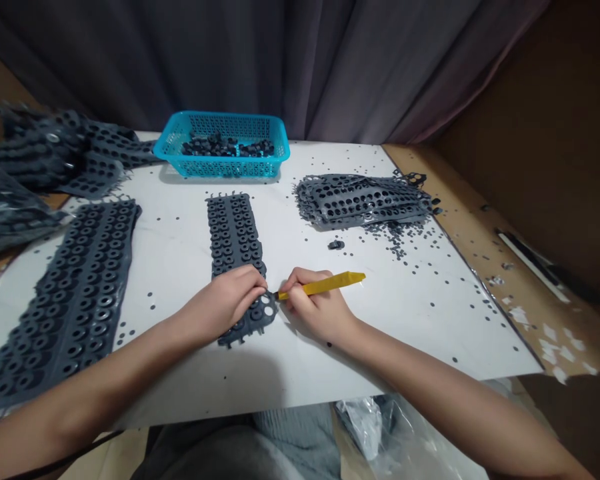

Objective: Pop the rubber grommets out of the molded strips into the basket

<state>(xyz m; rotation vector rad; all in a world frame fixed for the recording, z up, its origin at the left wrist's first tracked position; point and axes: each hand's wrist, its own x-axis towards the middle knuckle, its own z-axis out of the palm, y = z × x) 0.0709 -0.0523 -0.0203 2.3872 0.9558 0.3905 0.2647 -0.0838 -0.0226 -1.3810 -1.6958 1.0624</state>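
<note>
A dark grey moulded rubber sheet (pixel 234 233) with rows of ring-shaped parts lies in front of me on the white board. My left hand (pixel 233 297) rests over its nearer half, fingers closed at the right edge; what they pinch is hidden. Round a yellow-handled tool (pixel 325 285) my right hand (pixel 317 303) is closed, its dark tip meeting the sheet's edge beside my left fingertips. Just there, a few holes in the sheet show white through them. One loose dark part (pixel 336 245) sits beyond my right hand.
A blue basket (pixel 225 167) of small black parts stands at the back. To the left lies a larger ringed sheet (pixel 90 273), with piled sheets (pixel 55 153) behind it. Stacked punched sheets (pixel 365 200) and scattered black dots lie on the right. White scraps (pixel 555 347) litter the wooden edge.
</note>
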